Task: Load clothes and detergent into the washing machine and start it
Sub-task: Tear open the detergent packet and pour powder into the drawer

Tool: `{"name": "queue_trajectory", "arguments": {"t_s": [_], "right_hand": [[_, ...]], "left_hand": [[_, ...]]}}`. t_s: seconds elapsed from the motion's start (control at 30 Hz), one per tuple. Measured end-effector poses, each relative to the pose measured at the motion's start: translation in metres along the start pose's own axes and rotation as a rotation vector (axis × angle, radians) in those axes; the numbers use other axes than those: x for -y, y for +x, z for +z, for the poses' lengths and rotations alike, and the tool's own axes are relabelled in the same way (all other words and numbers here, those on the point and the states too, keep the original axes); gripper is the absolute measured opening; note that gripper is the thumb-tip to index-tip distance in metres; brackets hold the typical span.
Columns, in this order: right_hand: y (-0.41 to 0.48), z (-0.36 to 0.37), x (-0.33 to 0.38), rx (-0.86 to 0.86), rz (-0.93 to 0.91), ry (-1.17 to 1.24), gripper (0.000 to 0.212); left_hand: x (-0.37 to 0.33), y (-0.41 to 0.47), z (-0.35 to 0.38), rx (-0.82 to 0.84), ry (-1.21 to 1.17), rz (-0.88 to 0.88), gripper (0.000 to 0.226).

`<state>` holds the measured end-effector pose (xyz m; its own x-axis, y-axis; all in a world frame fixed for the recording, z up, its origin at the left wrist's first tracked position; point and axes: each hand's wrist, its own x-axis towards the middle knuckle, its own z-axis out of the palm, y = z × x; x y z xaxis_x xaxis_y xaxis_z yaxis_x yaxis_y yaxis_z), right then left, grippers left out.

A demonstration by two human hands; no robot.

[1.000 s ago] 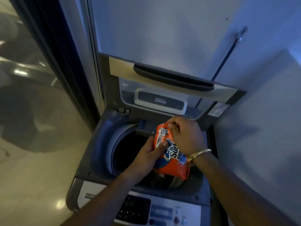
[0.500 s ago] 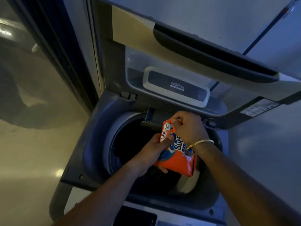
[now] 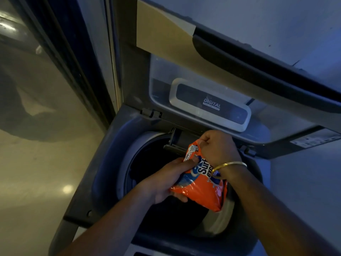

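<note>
An orange detergent packet [image 3: 202, 191] with blue and white print hangs over the open drum of the top-loading washing machine [image 3: 110, 163]. My left hand [image 3: 166, 182] grips the packet's left side from below. My right hand [image 3: 217, 148], with a gold bangle on the wrist, pinches the packet's top corner beside the small detergent drawer [image 3: 175, 143] at the drum's back rim. The drum's inside is dark, so I cannot tell what lies in it.
The raised lid [image 3: 212, 100] with its dark handle stands upright behind the drum. A pale wall [image 3: 304, 182] runs close on the right. A dark door frame [image 3: 77, 61] and glossy floor [image 3: 36, 182] lie to the left.
The camera has come closer and lower over the drum, so the control panel has dropped out of view. Both hands keep the same hold on the packet near the drawer.
</note>
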<state>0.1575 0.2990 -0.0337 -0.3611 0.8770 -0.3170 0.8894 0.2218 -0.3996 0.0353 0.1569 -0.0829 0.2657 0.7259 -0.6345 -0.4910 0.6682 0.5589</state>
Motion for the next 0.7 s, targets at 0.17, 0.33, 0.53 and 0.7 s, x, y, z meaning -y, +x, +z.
{"name": "queue_trajectory", "arguments": {"t_s": [0.17,0.33,0.53,0.7], "right_hand": [[0.0043,0.0005,0.0027,-0.015,0.013,-0.031,0.015],[0.0049,-0.0003,0.0031,-0.017,0.005,-0.066,0.015],[0.0029,-0.0002,-0.0011,-0.02,0.016,-0.037,0.014],[0.0034,0.0015,-0.003,-0.011,0.027,0.0,0.015]], "left_hand": [[-0.0024,0.0046,-0.0059,0.032,0.004,0.005,0.06],[-0.0033,0.0045,-0.0034,0.025,0.005,-0.005,0.063],[-0.0028,0.0011,0.0024,0.02,-0.023,-0.022,0.065],[0.0005,0.0021,0.0018,0.009,-0.042,-0.022,0.069]]}}
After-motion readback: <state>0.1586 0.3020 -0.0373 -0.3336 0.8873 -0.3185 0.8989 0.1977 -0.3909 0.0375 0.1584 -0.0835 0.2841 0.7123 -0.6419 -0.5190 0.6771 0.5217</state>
